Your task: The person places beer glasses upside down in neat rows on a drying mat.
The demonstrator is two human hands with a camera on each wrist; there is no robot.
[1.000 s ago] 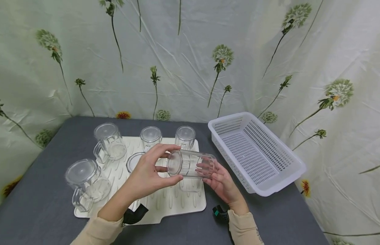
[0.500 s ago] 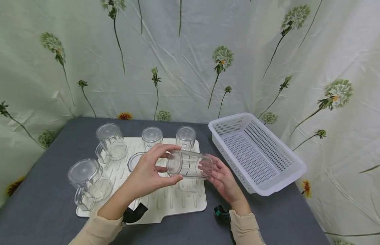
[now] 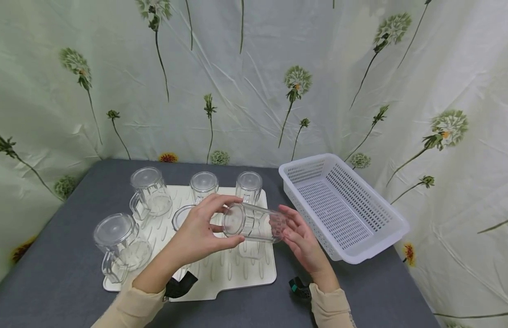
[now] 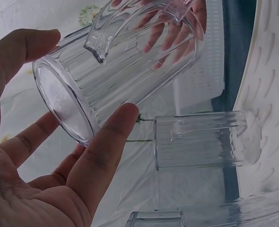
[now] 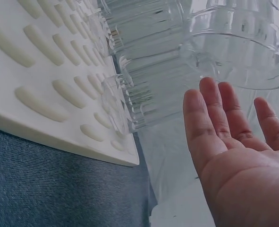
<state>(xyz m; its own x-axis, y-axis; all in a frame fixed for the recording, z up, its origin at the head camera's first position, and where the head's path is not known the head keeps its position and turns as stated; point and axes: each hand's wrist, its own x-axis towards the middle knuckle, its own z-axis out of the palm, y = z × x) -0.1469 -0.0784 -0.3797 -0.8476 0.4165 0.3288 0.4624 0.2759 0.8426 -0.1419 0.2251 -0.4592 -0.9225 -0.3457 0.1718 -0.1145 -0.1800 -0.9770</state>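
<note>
A clear glass mug (image 3: 256,222) is held sideways above the drying mat, its base towards my left hand (image 3: 198,232). The thumb and fingers of that hand grip the base end, and the left wrist view shows the mug's handle (image 4: 108,33) on its upper side. By the mug's mouth is my right hand (image 3: 304,243), with fingers extended and palm turned up in the right wrist view. In that view its fingertips (image 5: 209,87) sit just short of the rim; any light touch cannot be told.
Several upside-down glass mugs stand on the white ridged drying mat (image 3: 233,278), including a front-left mug (image 3: 131,250) and a back-left mug (image 3: 155,196). A white perforated plastic basket (image 3: 373,255) stands to the right on the dark grey tabletop (image 3: 385,291). Flowered fabric hangs behind.
My right hand has slid off the mug's mouth end, moving slightly right, and its fingers have straightened. The left hand keeps its grip on the mug. The head view has shifted slightly.
</note>
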